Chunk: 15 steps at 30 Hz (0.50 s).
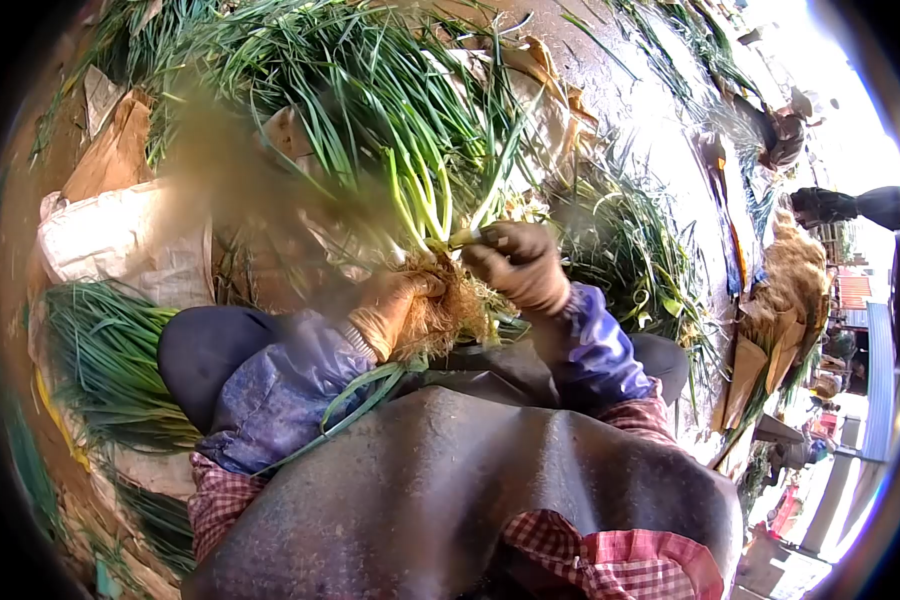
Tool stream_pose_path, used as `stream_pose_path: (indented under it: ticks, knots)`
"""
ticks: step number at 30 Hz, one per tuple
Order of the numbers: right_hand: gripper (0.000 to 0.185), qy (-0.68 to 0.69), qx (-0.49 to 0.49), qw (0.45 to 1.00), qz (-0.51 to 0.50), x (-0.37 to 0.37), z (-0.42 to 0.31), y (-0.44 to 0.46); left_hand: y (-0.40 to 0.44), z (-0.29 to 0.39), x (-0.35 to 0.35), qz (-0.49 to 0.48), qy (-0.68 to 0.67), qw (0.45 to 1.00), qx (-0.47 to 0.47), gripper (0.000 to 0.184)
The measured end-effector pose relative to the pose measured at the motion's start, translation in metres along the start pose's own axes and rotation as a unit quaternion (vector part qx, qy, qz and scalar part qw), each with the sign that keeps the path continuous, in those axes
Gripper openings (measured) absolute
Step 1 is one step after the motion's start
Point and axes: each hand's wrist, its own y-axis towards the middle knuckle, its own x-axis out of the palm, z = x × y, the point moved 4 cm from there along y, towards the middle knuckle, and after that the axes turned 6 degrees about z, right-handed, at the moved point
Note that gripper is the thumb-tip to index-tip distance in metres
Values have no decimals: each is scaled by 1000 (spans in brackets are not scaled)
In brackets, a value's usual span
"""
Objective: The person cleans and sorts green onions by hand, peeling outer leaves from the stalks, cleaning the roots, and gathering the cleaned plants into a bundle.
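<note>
A small bunch of green onions (425, 205) is in front of me, with white stalk bases and long green leaves pointing away. My left hand (395, 308), in an orange-tan glove, is closed around its lower end. Tangled tan roots (450, 318) hang beside that hand, over my lap. In a brown dirty glove, my right hand (520, 262) has its fingers pinched on one stalk at the bunch's right side. The leaves merge into a large heap of green onions (340, 80) just beyond. A dark apron (400, 490) covers my lap, and a loose leaf (345, 410) lies across my left sleeve.
More green onions (120, 370) lie at my left knee, beside a white sack (120, 235). Leaf scraps (630, 250) are heaped to the right. Farther right, other people (785, 130) and bundles (785, 275) appear. A brown blur hides part of the left side.
</note>
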Motion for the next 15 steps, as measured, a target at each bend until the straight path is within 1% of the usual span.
stream_pose_path:
  ticks: [1,2,3,4,5,6,7,8,9,10,11,12,13,15]
  knots:
    - [11,165,26,985,40,-11,-3,-2,2,-2,-4,11,-11,1000,0,31]
    - [9,179,75,978,81,-24,-15,-1,-2,3,-1,32,15,999,13,26]
    - [9,191,124,966,122,-41,-23,-2,-4,6,0,32,15,999,12,26]
    - [9,51,135,980,136,-61,-12,-5,-6,6,2,28,-37,998,-32,28]
    - [8,-35,165,976,135,-75,5,-9,-9,7,5,23,-89,993,-76,30]
    - [10,-118,196,965,127,-89,21,-12,-19,16,9,31,-91,990,-108,35]
    - [12,-202,146,966,72,-96,49,-21,-15,17,11,-1,-117,990,-82,38]
    - [15,-281,87,955,25,-104,77,-30,-10,12,8,12,-140,988,-69,36]
    - [19,-301,63,951,11,-97,80,-33,-8,12,7,26,-162,985,-56,34]
    - [32,-137,244,960,10,-96,92,-49,-9,11,6,26,-161,985,-54,34]
    - [54,24,391,920,4,-83,90,-52,-12,16,11,-10,-180,982,-52,32]
    - [62,140,388,911,14,-67,94,-51,-16,20,16,-47,-198,978,-51,31]
    - [71,255,377,890,27,-54,100,-49,-19,24,19,-51,-191,979,-50,31]
    - [81,390,365,843,62,-35,102,-40,-25,28,27,-97,-204,973,-50,29]
